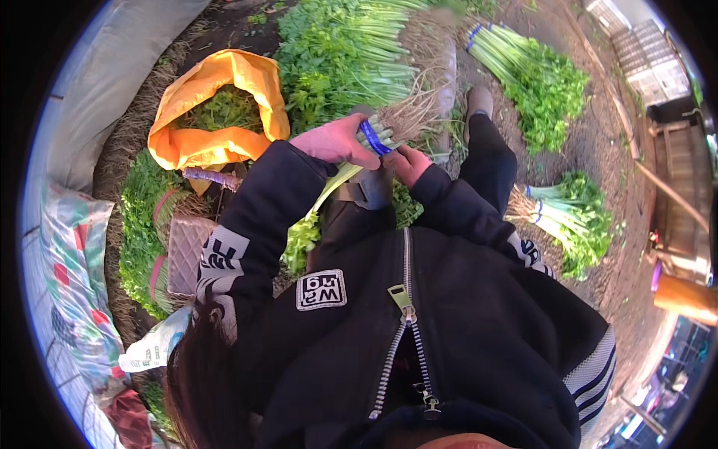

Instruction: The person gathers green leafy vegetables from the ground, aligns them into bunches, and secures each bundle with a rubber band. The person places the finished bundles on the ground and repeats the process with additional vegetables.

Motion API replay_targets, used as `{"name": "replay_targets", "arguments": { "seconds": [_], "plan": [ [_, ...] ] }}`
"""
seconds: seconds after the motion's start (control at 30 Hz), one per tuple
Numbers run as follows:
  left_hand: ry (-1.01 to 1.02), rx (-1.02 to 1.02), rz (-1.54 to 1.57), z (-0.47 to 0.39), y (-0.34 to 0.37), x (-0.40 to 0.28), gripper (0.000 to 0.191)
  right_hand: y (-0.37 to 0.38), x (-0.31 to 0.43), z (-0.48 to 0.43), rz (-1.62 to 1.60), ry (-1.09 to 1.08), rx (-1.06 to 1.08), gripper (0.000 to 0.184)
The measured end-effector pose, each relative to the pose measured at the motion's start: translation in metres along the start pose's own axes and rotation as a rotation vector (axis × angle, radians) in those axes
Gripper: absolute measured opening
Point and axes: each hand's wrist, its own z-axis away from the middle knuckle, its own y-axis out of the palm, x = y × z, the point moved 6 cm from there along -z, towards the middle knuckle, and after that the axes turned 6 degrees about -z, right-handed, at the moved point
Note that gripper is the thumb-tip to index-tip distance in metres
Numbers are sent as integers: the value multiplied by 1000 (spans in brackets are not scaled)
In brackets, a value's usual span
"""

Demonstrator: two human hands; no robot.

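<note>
My left hand (336, 140), in a pink glove, grips a bunch of celery (336, 185) just below its roots. A blue band (374, 137) wraps the stalks there; the roots point up and right, while the leaves hang down by my leg. My right hand (408, 165), also gloved in pink, has its fingertips pinched at the band's lower end. Beyond both hands lies a large heap of loose celery (348, 56), its roots towards the right.
An open orange sack (219, 143) with greens inside stands at left. Below it, pink-banded bundles (162, 219) lie beside a quilted pad (189, 255). Blue-banded celery bundles (521, 73) lie on the soil at right, with more bundles (566, 216) below. Plastic crates (648, 56) stand at upper right.
</note>
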Motion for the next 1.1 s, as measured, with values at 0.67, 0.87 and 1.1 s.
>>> {"name": "replay_targets", "arguments": {
  "seconds": [0.67,0.87,1.1],
  "plan": [
    [-78,-888,-1082,3,36,-2,86,-7,37,47,-81,30,93,34],
    [-6,-584,-880,12,-5,-14,80,2,55,46,-122,119,102,34],
    [-61,410,160,6,35,5,66,10,54,62,-92,86,209,34]
  ]
}}
